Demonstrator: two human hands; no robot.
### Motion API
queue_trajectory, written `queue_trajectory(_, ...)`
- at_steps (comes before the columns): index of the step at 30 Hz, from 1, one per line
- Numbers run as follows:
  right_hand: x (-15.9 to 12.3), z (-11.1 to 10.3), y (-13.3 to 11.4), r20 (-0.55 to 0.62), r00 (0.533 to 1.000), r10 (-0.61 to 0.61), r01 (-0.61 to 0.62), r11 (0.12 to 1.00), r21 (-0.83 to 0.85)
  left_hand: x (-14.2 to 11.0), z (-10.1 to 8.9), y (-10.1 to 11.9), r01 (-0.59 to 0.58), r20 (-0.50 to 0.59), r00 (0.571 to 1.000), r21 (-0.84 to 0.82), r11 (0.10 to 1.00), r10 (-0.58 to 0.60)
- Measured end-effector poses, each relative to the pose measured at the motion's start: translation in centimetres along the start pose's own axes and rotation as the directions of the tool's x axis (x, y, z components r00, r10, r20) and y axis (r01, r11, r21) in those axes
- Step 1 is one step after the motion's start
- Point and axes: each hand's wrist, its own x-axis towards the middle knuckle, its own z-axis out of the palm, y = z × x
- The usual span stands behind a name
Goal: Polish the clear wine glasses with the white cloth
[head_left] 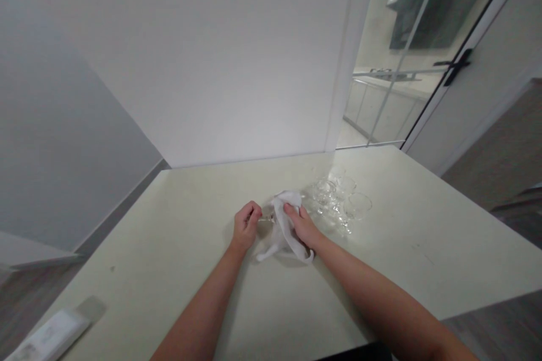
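Observation:
My left hand (246,224) is closed in a pinch on the stem of a clear wine glass (266,218), held on its side just above the pale table (178,237). My right hand (301,225) grips a white cloth (283,225) that is wrapped over the bowl of that glass; the cloth's tail hangs down to the table. Most of the glass is hidden by the cloth.
Several clear stemmed glasses (341,197) stand in a group just right of my hands. A white packet (48,337) lies at the table's near left corner. A white wall stands behind the table; a glass door (406,56) opens at the far right.

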Motion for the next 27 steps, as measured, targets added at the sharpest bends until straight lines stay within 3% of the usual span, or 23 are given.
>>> queue_trajectory(5, -0.2, 0.0, 0.1, 0.029, 0.998, -0.053, 0.054, 0.998, -0.029, 1.0, 0.5, -0.5, 0.309, 0.04, 0.951, -0.164, 0.937, -0.307)
queue_trajectory(7, -0.3, -0.1, 0.2, 0.047, 0.998, -0.041, 0.043, 0.998, -0.036, 1.2, 0.5, -0.4, 0.372, 0.046, 0.927, -0.206, 0.905, -0.371)
queue_trajectory(27, -0.8, -0.3, 0.1, 0.074, 0.996, -0.044, 0.046, 0.998, -0.03, 0.3, 0.4, -1.0, 0.341, 0.004, 0.938, -0.178, 0.923, -0.346)
